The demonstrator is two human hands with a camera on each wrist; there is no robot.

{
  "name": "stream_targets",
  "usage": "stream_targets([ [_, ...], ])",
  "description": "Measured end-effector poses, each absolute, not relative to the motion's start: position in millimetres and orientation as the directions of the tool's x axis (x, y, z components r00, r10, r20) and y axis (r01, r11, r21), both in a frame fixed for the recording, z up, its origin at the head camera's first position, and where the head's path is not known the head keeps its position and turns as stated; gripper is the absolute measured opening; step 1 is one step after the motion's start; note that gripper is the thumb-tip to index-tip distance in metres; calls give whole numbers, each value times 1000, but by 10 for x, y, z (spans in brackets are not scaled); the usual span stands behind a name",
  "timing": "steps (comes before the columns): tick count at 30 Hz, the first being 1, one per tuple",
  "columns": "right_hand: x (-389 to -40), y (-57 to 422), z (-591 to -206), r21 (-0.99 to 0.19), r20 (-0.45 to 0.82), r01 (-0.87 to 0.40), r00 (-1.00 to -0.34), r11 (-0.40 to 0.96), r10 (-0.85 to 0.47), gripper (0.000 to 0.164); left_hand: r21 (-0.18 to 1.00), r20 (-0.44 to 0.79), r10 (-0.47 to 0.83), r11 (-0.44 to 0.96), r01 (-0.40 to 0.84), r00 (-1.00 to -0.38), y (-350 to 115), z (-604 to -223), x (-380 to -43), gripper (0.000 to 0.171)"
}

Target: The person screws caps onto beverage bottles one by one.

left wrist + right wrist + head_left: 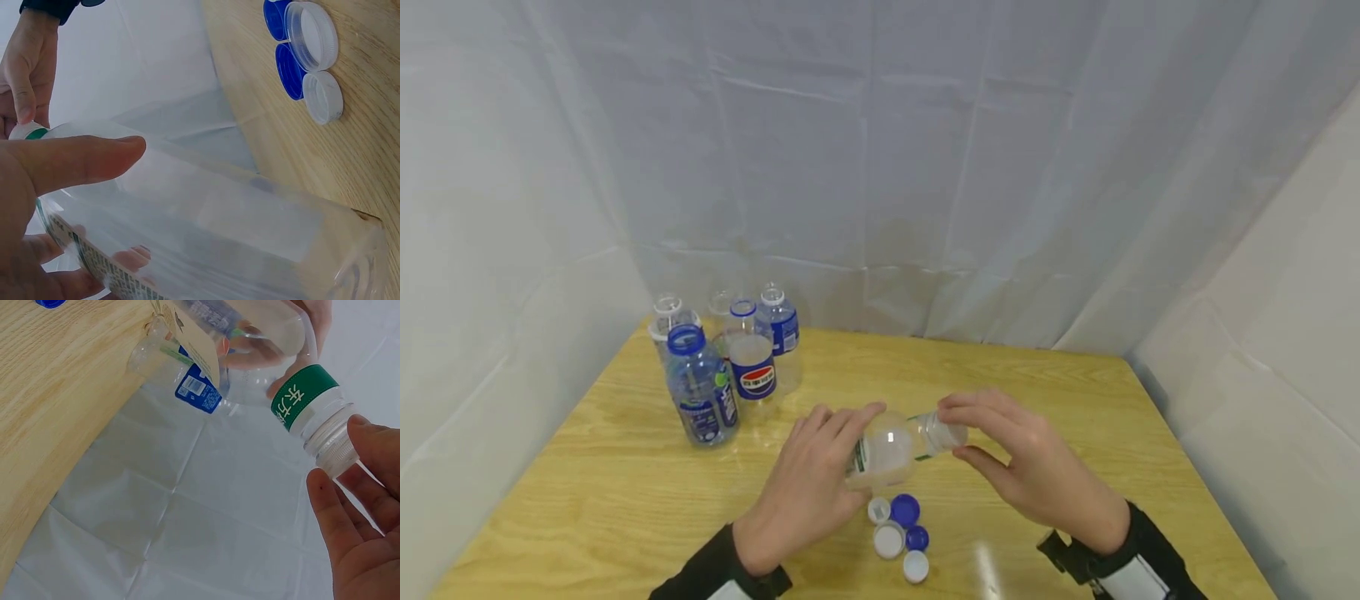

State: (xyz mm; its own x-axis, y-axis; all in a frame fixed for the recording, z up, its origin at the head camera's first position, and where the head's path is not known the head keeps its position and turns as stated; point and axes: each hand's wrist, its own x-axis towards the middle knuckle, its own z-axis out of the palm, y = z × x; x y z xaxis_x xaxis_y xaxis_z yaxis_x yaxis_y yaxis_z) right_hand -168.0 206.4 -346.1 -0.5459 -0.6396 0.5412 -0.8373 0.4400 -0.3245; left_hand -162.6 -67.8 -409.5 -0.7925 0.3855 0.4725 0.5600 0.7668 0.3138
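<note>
A clear plastic bottle lies tilted in the air above the table, its neck pointing right. My left hand grips it round the body; in the left wrist view the thumb lies along its side. A green band circles the shoulder of the bottle. At the neck end my right hand pinches the whitish cap between thumb and fingers. Below the bottle, several loose caps lie grouped on the wood, among them a white cap and a blue cap.
Several uncapped bottles stand together at the back left, including a blue-tinted bottle and a bottle with a blue label. The wooden table is bordered behind by a white sheet, with sheeting on both sides too.
</note>
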Motion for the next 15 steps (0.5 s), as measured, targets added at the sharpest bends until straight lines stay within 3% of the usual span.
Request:
stream_targets([
  [11, -1732, 2057, -3472, -292, 580, -863, -502, 412, -642, 53, 307, 465, 395, 768, 562, -793, -676, -4086, -1633, 97],
  [15, -1739, 2040, -3489, -282, 567, -848, -524, 448, -636, 47, 302, 453, 393, 777, 552, -800, -678, -4082, -1630, 98],
])
